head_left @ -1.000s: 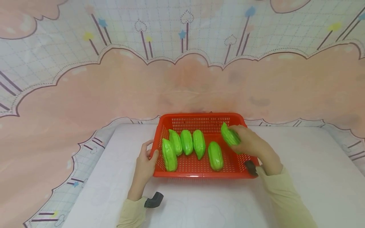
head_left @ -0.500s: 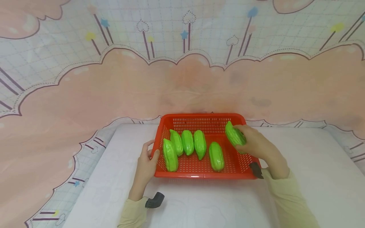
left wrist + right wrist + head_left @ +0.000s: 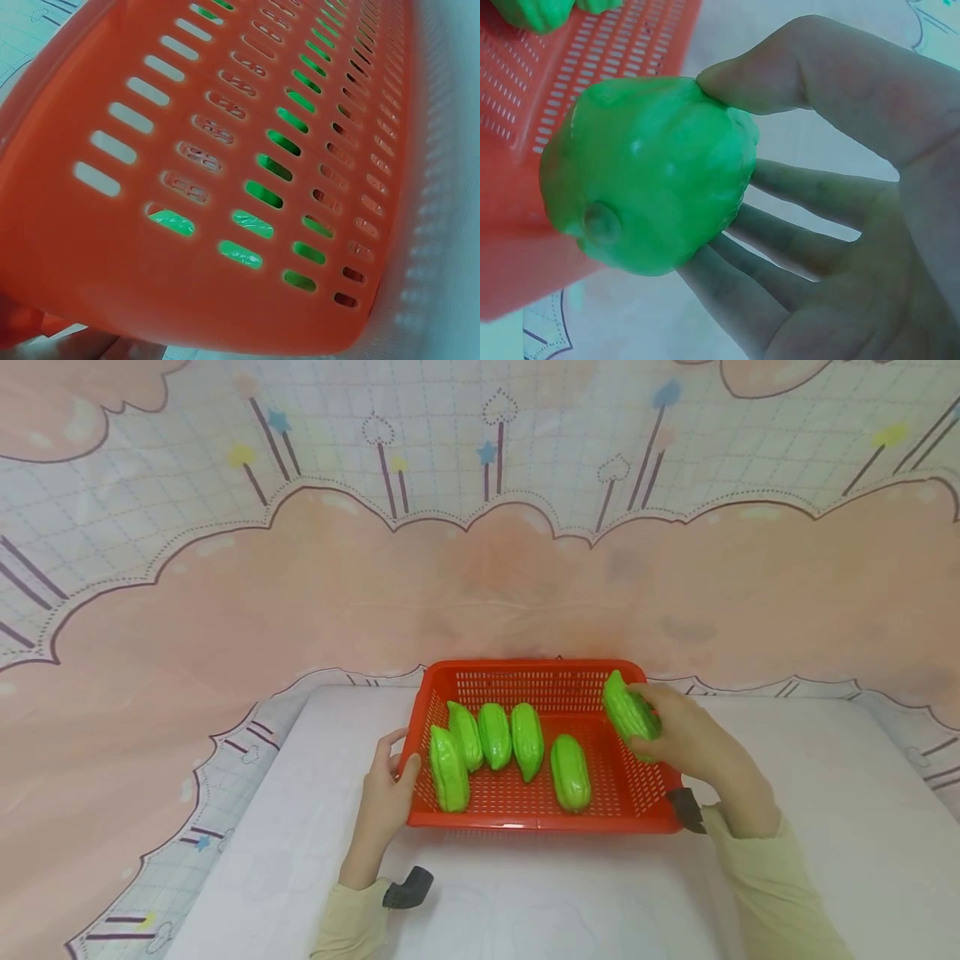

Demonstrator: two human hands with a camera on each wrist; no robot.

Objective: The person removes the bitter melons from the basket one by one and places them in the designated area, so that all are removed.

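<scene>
A red plastic basket (image 3: 525, 822) with slotted walls holds several ribbed green bitter gourds (image 3: 527, 742). At its left side my left hand (image 3: 386, 797) grips the rim, thumb over the edge and fingers outside. In the left wrist view the slotted basket wall (image 3: 180, 277) fills most of the picture; a bit of the hand shows at the bottom left. My right hand (image 3: 686, 731) pinches one bitter gourd (image 3: 645, 172) between thumb and fingertips. That gourd is tilted and overlaps the basket's right rim in the head view. The right wrist view shows its rounded end with a stem stub.
The basket stands on a white table (image 3: 480, 902) near its back edge. Behind it hangs a patterned cloth (image 3: 480, 585) with pink clouds. A dark wrist camera (image 3: 408, 887) sits by the left cuff, another (image 3: 686, 810) by the right.
My right hand has carried the bitter gourd to the right and slightly up, from over the basket's inside to its right rim. The left hand stays on the rim.
</scene>
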